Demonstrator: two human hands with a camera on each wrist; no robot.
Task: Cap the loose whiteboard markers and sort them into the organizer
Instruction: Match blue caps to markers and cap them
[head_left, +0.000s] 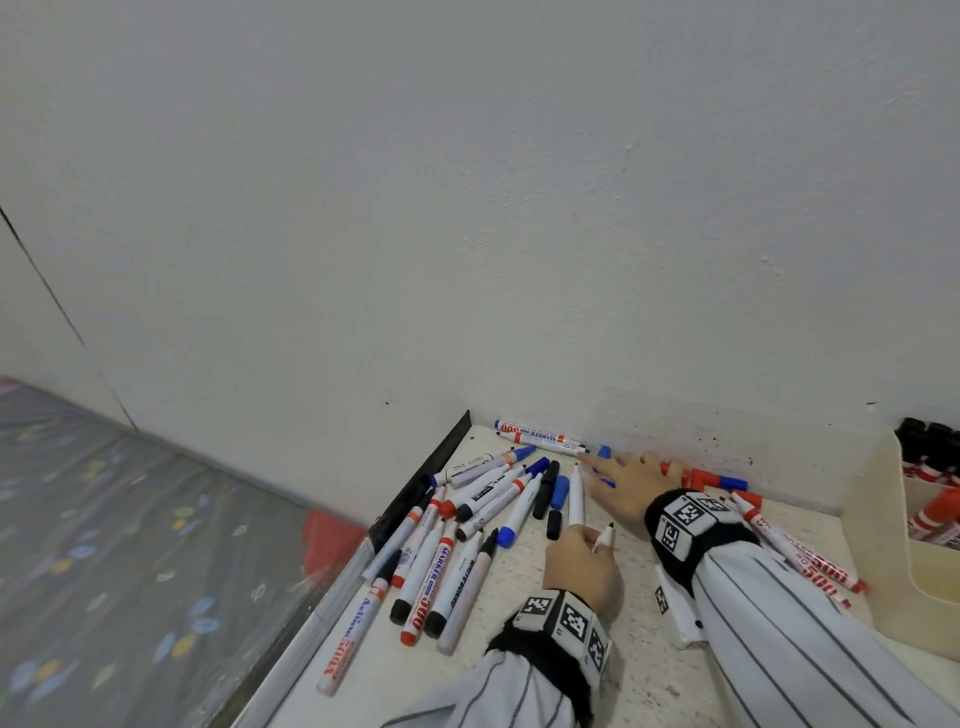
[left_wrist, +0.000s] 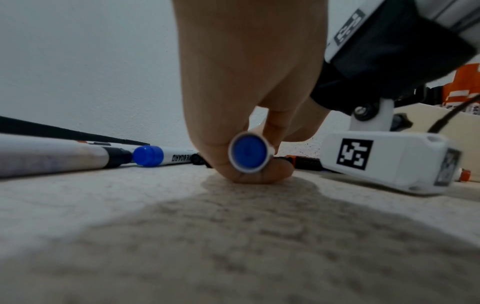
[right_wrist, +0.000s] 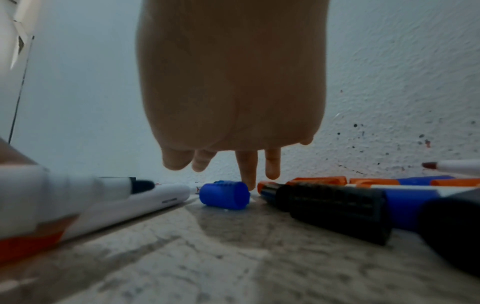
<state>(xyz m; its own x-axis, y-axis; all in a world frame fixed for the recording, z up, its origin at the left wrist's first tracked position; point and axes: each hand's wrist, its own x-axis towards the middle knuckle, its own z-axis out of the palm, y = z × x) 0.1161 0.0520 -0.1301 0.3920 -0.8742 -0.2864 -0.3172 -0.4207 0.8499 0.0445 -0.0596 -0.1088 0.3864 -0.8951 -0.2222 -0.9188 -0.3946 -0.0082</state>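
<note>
Left hand (head_left: 582, 564) grips a smooth white marker (head_left: 576, 496) – right hand (head_left: 626, 480), fingers spread, touches a ribbed blue cap (right_wrist: 224, 195); nearby barrels (head_left: 431, 577) read "MARKER 500".

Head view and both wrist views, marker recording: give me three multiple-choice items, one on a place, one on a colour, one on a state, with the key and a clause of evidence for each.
1. Where does the organizer stand on the table?
A. at the left edge, beside the black strip
B. at the right, next to the wall
C. in the middle of the marker pile

2. What colour is the end plug of the marker that the left hand holds?
A. blue
B. red
C. black

3. How is the right hand?
A. gripping a black marker
B. resting flat inside the organizer
C. fingers stretched toward the loose blue cap by the wall

Key: 1 B, the beige box sits at the right of the head view; 2 A, the left wrist view shows a blue disc in the barrel's end; 3 C, the right wrist view shows straight fingers above the cap, gripping nothing.
</note>
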